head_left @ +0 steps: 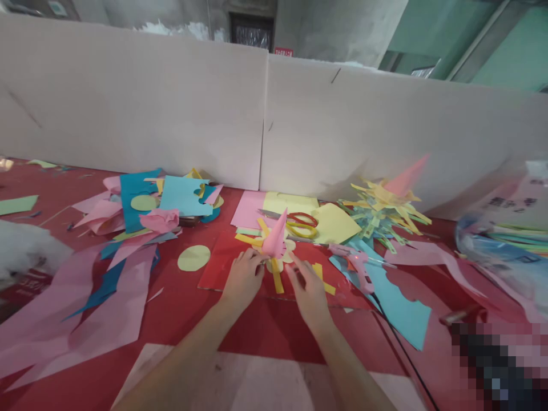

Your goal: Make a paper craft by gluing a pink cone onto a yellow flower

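Observation:
A pink paper cone (275, 240) stands at the centre, with yellow paper strips (277, 276) spreading out around its base over a red board (222, 267). At the cone's lower left, my left hand (245, 278) has its fingertips pinched at the base, on something too small to make out. On the right side, my right hand (309, 288) has thumb and fingers apart beside the strips and pale yellow paper pieces, with nothing visible between them. Scissors with red and yellow handles (302, 227) lie behind the cone. The pink glue gun (360, 268) rests right of my right hand.
Pink and blue paper scraps (128, 285) lie at the left, with a pale yellow disc (194, 258) nearby. A layered paper piece with a pink tip (385, 208) stands back right. The glue gun's black cord (402, 348) runs toward the front. A white partition (171, 108) stands behind.

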A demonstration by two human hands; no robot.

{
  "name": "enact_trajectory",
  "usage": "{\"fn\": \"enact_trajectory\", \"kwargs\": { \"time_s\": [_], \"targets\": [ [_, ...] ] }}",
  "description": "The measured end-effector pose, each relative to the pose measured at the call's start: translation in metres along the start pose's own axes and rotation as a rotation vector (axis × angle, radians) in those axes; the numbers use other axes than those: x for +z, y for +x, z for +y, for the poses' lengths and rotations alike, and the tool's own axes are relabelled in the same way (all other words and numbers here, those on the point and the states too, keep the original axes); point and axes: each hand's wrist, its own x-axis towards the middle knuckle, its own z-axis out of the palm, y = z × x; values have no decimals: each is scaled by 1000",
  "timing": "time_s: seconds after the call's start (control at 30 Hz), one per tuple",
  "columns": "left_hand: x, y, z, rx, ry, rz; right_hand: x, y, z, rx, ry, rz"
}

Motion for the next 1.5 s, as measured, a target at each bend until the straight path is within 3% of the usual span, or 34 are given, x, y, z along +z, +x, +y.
{"fn": "enact_trajectory", "kwargs": {
  "time_s": [0.1,0.27,0.47,0.63,0.83,0.97,1.2,1.5],
  "targets": [
    [1,1,0,12,-33,23,-13,8,6,104,67,195],
    [1,0,2,11,-81,112,-27,19,14,145,39,436],
    [-14,1,16,-52,-136,352,-26,19,11,123,74,438],
    [-41,35,45,13,-251,475,-27,17,3,151,98,412],
    [-42,71,62,54,-260,399,-32,18,2,128,160,496],
    [-43,74,59,38,-260,368,-32,17,0,105,174,504],
    [-72,69,70,49,-277,439,-28,16,5,110,144,503],
    [-67,71,66,93,-378,161,-26,15,5,106,118,460]
  ]
}}
